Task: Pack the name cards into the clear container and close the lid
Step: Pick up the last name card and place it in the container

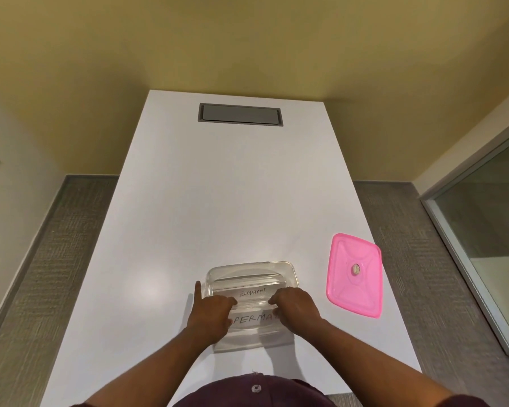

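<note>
Name cards (252, 292) sit in the clear container (288, 268) on the white counter (218, 186), both hands' fingers (232, 301) pinching the "ELEPHANT" one's near edge. "SUPERMAN" card (252, 318) lies under the wrists; pink lid (354, 274) rests off right.

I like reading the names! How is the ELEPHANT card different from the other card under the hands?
The ELEPHANT card lies farther off inside the clear container, its word fully readable in small thin letters. The other card is nearer, with bigger letters, and both hands cover its ends, so only PERMA shows. Both are white and handwritten.
</note>
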